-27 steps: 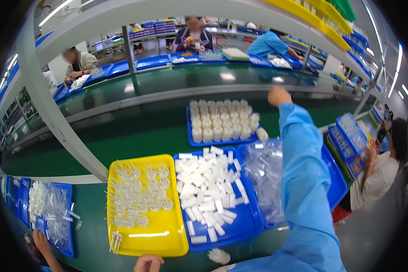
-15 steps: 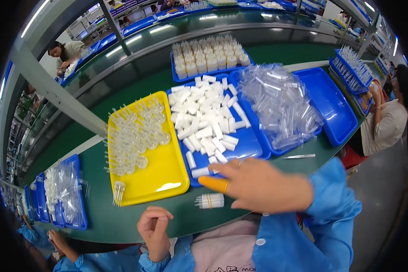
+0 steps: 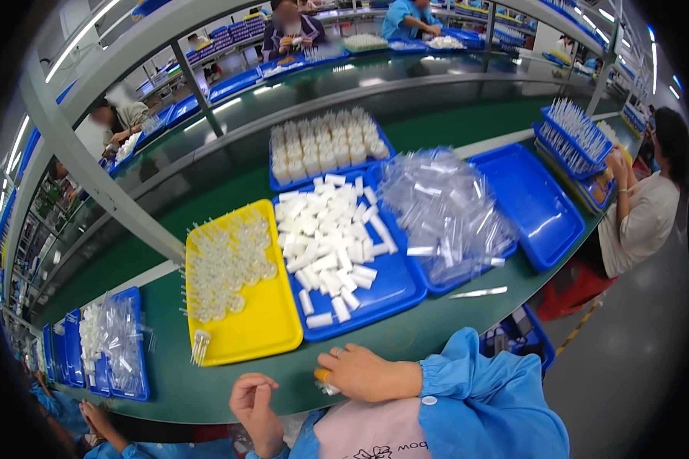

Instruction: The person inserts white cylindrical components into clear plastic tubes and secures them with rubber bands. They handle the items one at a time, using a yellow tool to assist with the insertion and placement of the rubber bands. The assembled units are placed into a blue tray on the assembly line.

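head view: green bench [image 3: 172, 394], assorted trays.

item: right hand [image 3: 364, 373], yellow cover on one finger, laid over a pale piece [image 3: 328, 388] at the near edge; mostly hidden, so whether it is gripped cannot be told.

item: left hand [image 3: 256, 402], beside it, fingers loosely curled, thumb apart, nothing visible in it.

progress, as judged: done, rows of capped-looking bundles [image 3: 325, 145] in the far blue tray. left, many clear bulbed tubes [image 3: 230, 268] in the yellow tray [image 3: 272, 329], a heap of white pieces [image 3: 321, 237] in the middle blue tray [image 3: 379, 298], and clear sleeves [image 3: 444, 214] to their right. one small bundle [image 3: 200, 346] lies in the yellow tray's near-left corner.

writing: dark lettering and a line drawing on the pink shirt [image 3: 360, 430], not transcribed; no brand or label legible on the trays.
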Demonstrator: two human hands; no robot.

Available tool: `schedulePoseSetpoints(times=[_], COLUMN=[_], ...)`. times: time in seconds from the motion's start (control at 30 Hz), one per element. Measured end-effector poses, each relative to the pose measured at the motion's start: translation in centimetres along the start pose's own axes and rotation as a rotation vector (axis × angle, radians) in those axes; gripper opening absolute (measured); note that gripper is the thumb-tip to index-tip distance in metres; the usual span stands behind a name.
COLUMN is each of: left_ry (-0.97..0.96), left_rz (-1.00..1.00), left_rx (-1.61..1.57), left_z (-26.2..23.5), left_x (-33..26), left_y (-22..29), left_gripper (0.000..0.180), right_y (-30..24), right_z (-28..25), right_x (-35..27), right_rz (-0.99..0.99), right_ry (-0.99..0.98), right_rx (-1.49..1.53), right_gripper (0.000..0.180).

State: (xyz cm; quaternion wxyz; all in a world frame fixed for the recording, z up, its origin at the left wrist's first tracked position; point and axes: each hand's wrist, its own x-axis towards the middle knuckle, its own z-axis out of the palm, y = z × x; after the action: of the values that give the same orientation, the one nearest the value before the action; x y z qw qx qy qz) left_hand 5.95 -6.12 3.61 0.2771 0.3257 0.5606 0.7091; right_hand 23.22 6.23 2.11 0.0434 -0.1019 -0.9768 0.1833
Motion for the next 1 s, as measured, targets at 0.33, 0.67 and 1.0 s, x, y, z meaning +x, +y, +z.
schedulePoseSetpoints(times=[0.33,0.67,1.0], left_ry=[-0.622,-1.122,-1.274], left_rz=[0.459,1.523,1.189], left_rx=[0.735,1.38,1.569], left_z=[11.3,36.0,34.8], left_x=[16.0,34.1,35.9], left_y=[4.1,-4.4,-7.1], left_gripper=[0.008,0.036,0.031], right_y=[11.0,40.4,45.7], right_z=[-14.7,-20.4,-19.6], right_x=[-20.4,-32.3,-30.9], right_rz=[0.561,0.904,1.041], right_ry=[1.136,1.221,1.031], right_rx=[0.425,0.071,-0.013], right_gripper=[0.051,0.041,0.052])
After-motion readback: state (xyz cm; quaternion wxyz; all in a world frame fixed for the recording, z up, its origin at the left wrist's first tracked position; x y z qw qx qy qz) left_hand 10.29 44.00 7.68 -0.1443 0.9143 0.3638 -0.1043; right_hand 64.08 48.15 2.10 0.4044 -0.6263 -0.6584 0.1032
